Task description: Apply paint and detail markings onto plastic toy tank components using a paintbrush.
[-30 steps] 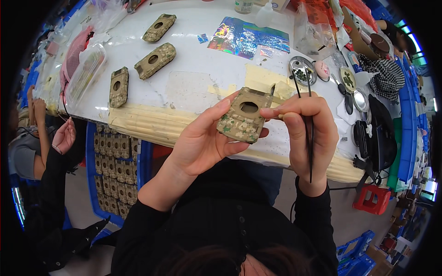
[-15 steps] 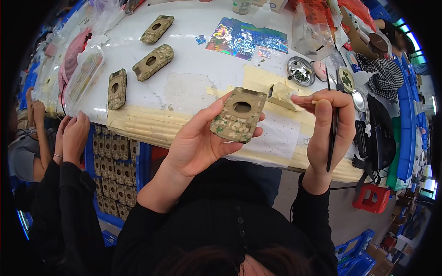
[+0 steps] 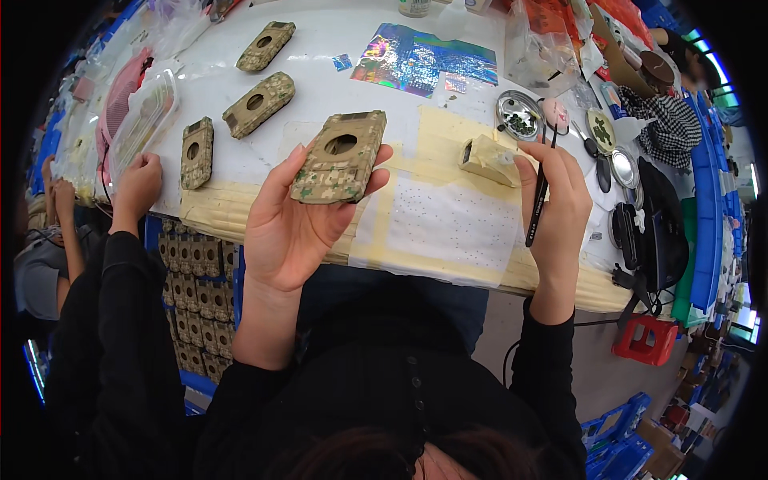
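My left hand (image 3: 280,228) is closed on a camouflage-painted model tank hull (image 3: 332,176), its round opening facing up. The thumb lies along one side and the fingertips show past the other. Black tweezers (image 3: 538,196) rest in my closed right hand (image 3: 562,208), their tips pointing away from me. My right fingertips are at the end of a small beige box-like block (image 3: 484,158) on the table; whether they touch it, I cannot tell. Farther left lie three similar hulls: one (image 3: 188,170) nearest, another (image 3: 276,100) behind it and a third (image 3: 260,54) at the back.
A round metal tin (image 3: 500,108) with dark green bits sits beyond my right hand. Dotted white paper (image 3: 448,228) covers the table's near part. Shiny holographic sheet (image 3: 400,64) lies at the back. At left, another person's hand (image 3: 140,188) is by a clear plastic container (image 3: 148,120).
My left hand has carried the hull left and slightly away from me. My right hand has shifted left with the tweezers, toward the beige block. The neighbour's hands have moved apart.
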`<state>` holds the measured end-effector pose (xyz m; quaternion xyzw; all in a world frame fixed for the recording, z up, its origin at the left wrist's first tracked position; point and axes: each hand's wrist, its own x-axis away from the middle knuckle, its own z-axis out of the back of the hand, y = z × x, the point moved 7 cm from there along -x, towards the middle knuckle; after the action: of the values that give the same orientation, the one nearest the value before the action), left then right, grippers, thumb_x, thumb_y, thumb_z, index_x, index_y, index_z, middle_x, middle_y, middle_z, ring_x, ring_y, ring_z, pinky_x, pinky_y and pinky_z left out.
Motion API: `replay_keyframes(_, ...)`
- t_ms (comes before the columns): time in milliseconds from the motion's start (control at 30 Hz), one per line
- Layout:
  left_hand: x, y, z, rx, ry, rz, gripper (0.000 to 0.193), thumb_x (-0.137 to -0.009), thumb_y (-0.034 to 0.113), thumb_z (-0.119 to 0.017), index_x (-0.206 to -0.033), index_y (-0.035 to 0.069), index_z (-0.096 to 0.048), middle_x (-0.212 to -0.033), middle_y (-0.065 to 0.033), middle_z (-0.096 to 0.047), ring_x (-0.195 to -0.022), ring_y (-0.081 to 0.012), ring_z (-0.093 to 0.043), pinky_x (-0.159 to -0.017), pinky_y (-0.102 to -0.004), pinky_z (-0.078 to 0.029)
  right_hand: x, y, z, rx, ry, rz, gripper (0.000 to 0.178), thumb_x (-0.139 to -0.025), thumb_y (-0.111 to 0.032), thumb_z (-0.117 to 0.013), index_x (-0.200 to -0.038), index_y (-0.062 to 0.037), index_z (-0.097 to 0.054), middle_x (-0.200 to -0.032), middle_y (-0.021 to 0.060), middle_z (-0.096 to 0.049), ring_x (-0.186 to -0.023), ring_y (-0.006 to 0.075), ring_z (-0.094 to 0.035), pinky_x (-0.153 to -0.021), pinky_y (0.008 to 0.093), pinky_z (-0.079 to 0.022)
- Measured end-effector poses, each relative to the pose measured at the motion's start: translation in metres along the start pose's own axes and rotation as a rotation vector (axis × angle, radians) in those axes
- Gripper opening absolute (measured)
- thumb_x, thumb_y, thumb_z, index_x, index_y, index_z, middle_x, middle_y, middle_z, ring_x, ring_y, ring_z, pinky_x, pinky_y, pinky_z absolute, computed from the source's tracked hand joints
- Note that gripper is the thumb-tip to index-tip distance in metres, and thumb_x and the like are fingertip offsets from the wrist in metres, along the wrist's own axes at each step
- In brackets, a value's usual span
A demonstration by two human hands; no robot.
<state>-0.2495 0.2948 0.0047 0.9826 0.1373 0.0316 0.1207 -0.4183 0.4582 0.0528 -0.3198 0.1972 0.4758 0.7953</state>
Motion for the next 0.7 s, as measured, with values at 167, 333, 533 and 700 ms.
replay_keyframes(167,0.006,0.010,0.004,0.004,0.024,-0.047,0.056,-0.101,0.028,-0.031,-0.140,-0.010,-0.020,-0.137,-0.0353,-0.033,-0.123,-0.0401,-0.047,-0.084,-0.0340,-0.059,0.016,-0.007,0.021,-0.158,0.000,-0.027,0.049,-0.093,-0.031,-0.057,-0.126,0.0039,-0.049,-0.101,0.0179,-0.061,-0.092,0.0270,-0.060,-0.082,0.0349,-0.046)
replay_keyframes(333,0.004,0.010,0.009,0.004,0.031,-0.047,0.055,-0.101,0.028,-0.031,-0.141,-0.009,-0.021,-0.137,-0.0351,-0.034,-0.122,-0.0402,-0.047,-0.084,-0.0344,-0.059,0.037,-0.032,0.007,-0.581,-0.207,-0.166,0.046,-0.087,-0.016,-0.067,-0.123,0.0053,-0.049,-0.099,0.0149,-0.066,-0.091,0.0219,-0.065,-0.086,0.0309,-0.047)
replay_keyframes(533,0.006,0.007,0.006,-0.009,0.042,-0.048,0.052,-0.101,0.027,-0.030,-0.142,-0.004,-0.022,-0.137,-0.0349,-0.034,-0.122,-0.0396,-0.048,-0.082,-0.0334,-0.060,0.029,-0.035,-0.027,-0.789,-0.453,-0.194,0.014,-0.079,-0.002,-0.072,-0.092,0.0015,-0.069,-0.086,0.0106,-0.068,-0.077,0.0191,-0.065,-0.073,0.0271,-0.050)
replay_keyframes(700,0.012,0.011,0.010,-0.013,0.067,-0.064,0.052,-0.101,0.026,-0.030,-0.143,-0.003,-0.021,-0.137,-0.0352,-0.033,-0.121,-0.0402,-0.049,-0.082,-0.0334,-0.060,0.028,-0.041,-0.048,-0.856,-0.527,-0.236,0.013,-0.081,-0.005,-0.070,-0.092,0.0017,-0.067,-0.084,0.0099,-0.067,-0.077,0.0187,-0.065,-0.070,0.0272,-0.050)
